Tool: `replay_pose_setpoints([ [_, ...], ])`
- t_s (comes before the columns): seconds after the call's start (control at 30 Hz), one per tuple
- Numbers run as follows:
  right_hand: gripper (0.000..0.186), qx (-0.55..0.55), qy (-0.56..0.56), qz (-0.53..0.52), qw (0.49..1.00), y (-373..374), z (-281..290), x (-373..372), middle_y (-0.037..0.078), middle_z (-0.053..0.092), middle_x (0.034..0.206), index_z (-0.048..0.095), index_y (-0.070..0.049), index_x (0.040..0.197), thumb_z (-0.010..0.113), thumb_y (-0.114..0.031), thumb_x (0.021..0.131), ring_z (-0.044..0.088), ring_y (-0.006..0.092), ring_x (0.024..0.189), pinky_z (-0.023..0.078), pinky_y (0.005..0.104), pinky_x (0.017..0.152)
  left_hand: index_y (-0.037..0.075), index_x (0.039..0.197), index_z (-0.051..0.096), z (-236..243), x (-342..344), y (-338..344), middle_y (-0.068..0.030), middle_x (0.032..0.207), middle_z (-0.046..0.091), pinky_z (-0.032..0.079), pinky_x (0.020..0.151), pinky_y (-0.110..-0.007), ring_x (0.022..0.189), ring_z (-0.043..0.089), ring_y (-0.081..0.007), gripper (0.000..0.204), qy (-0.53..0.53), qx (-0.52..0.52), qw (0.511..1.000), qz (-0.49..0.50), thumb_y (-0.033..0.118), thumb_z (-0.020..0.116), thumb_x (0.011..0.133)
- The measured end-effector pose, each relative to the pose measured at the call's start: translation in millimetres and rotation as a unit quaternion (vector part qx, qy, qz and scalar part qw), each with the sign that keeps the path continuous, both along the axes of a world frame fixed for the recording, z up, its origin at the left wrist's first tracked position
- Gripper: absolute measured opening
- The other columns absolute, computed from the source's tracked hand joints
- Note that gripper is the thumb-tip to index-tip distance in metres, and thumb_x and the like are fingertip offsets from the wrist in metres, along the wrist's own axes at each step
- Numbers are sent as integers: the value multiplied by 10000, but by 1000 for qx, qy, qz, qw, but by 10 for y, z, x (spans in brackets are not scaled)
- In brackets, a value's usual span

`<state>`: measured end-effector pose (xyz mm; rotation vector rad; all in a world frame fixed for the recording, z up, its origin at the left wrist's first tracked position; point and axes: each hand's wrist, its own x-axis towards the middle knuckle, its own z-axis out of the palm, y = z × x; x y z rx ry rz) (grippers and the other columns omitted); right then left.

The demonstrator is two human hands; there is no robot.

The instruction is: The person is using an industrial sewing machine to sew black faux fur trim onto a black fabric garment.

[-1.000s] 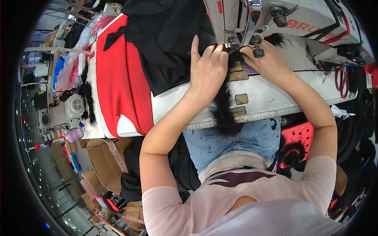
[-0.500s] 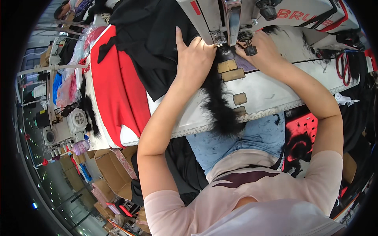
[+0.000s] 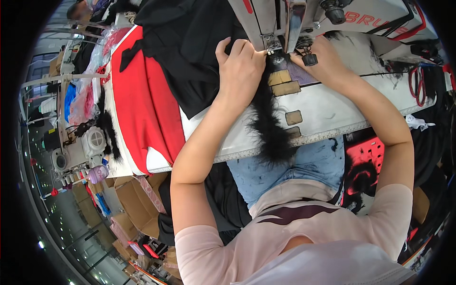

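Observation:
At the sewing machine's presser foot (image 3: 274,50), my left hand (image 3: 242,71) has its fingers bent and gripping the edge of the black fabric (image 3: 185,52). A strip of fluffy black feather trim (image 3: 273,137) runs from under that hand down over the table's front edge. My right hand (image 3: 323,61) is right of the needle area, fingers curled in behind a black knob (image 3: 309,59); what they hold is hidden. Red fabric (image 3: 137,109) lies left of the black cloth, on the white table (image 3: 332,111).
The machine body (image 3: 380,19) overhangs the back right, with red-handled scissors (image 3: 418,88) at the table's right. Another machine (image 3: 95,142), plastic-bagged material (image 3: 80,99) and cardboard boxes (image 3: 137,204) are at the left. A blurred person (image 3: 78,12) is at the far top left.
My left hand's outermost finger, raised straight earlier, is now bent down toward the others. The view has shifted slightly; both hands remain beside the presser foot.

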<state>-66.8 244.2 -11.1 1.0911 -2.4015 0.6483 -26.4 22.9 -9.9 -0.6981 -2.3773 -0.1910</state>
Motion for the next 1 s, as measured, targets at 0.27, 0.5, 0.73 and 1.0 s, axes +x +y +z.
replay_pose_setpoints([
  [0.27, 186, -68, -80, 13, 994, 14, -29, -32, 187, 626, 716, 651, 17, 841, 713, -158, 838, 580, 406, 703, 458, 431, 605, 86, 770, 641, -8, -14, 14, -29, 801, 534, 349, 1007, -507, 919, 570, -189, 15, 2, 4, 1000, -11, 80, 649, 782],
  [0.5, 183, -9, -75, 1, 997, 32, -71, -119, 181, 655, 781, 657, 13, 919, 701, -148, 844, 592, 398, 726, 478, 410, 642, 100, 695, 633, 52, -87, -19, -24, 777, 544, 367, 995, -488, 900, 568, -181, 54, 21, -38, 999, 1, 104, 640, 749],
  [0.73, 180, -33, -114, 6, 993, 25, 17, -2, 175, 664, 800, 660, 9, 944, 694, -148, 864, 591, 370, 711, 477, 388, 643, 122, 920, 637, 11, -3, -148, 5, 901, 641, 376, 1033, -483, 952, 620, -149, 114, -35, 39, 998, -38, 116, 676, 813],
  [1.0, 227, -40, -111, 47, 992, 55, -16, -127, 177, 619, 689, 642, 23, 848, 703, -195, 867, 559, 372, 631, 453, 399, 590, 175, 1206, 609, 422, -414, -849, 36, 1265, 617, 307, 1123, -489, 1236, 537, -108, 414, 9, -235, 964, -126, 179, 674, 796],
])
